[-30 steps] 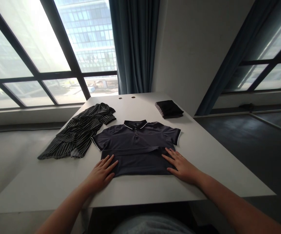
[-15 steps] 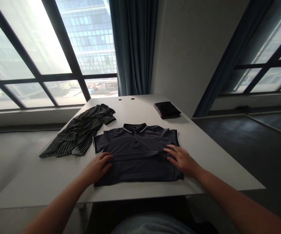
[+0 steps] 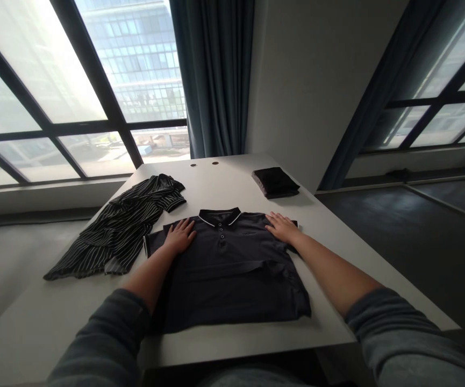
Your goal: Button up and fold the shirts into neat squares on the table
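Note:
A dark polo shirt (image 3: pixel 232 269) with a white-trimmed collar lies face up on the white table (image 3: pixel 236 183), its lower part folded up over the body. My left hand (image 3: pixel 179 236) rests flat on the shirt's left shoulder, fingers stretched out. My right hand (image 3: pixel 281 227) lies flat on the right shoulder, fingers spread. Neither hand holds anything.
A crumpled black shirt with white stripes (image 3: pixel 123 226) lies to the left of the polo. A folded black garment (image 3: pixel 275 181) sits at the far right of the table, by the wall. Windows and a blue curtain (image 3: pixel 214 75) stand behind the table.
Both hands have slid from the folded lower edge up to the shirt's shoulders. The shirt now sits closer to the table's near edge, and my sleeves have come into view.

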The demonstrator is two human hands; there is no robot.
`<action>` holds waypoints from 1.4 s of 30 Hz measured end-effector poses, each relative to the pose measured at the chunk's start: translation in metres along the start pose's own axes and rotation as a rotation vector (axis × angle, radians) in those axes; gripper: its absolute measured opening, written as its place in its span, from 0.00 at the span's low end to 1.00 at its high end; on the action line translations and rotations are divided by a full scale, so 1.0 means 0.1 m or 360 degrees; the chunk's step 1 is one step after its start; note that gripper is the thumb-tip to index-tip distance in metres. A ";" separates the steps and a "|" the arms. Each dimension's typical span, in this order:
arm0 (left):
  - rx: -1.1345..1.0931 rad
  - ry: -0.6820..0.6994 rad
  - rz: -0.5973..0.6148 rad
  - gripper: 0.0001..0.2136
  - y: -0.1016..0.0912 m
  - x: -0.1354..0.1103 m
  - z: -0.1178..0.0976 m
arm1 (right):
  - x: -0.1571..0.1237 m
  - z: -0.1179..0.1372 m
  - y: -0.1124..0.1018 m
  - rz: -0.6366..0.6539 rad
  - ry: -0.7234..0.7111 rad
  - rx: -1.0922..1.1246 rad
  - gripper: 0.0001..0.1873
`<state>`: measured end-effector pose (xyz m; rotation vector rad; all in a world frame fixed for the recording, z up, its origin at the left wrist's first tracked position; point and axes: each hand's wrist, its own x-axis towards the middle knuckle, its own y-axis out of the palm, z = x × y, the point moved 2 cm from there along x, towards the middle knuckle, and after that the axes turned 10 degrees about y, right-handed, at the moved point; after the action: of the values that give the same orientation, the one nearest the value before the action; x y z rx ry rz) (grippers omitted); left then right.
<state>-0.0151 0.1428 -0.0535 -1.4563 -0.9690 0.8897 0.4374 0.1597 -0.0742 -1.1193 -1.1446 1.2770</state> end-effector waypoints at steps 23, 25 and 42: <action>0.0036 0.0067 -0.0110 0.34 0.04 0.23 -0.42 | 0.10 0.98 -0.16 0.0055 -0.0570 0.0111 0.39; 0.0017 0.0032 -0.0022 0.35 0.08 0.30 -0.44 | 0.16 1.08 -0.07 0.0160 -0.0537 0.0086 0.40; -0.0087 -0.0205 0.0005 0.35 0.15 0.63 -0.01 | 0.50 0.97 0.04 0.0204 -0.0277 -0.0040 0.36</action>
<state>0.0108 0.2005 -0.0688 -1.4610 -1.0943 0.9751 0.3397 0.2078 -0.0674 -1.1325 -1.2360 1.4865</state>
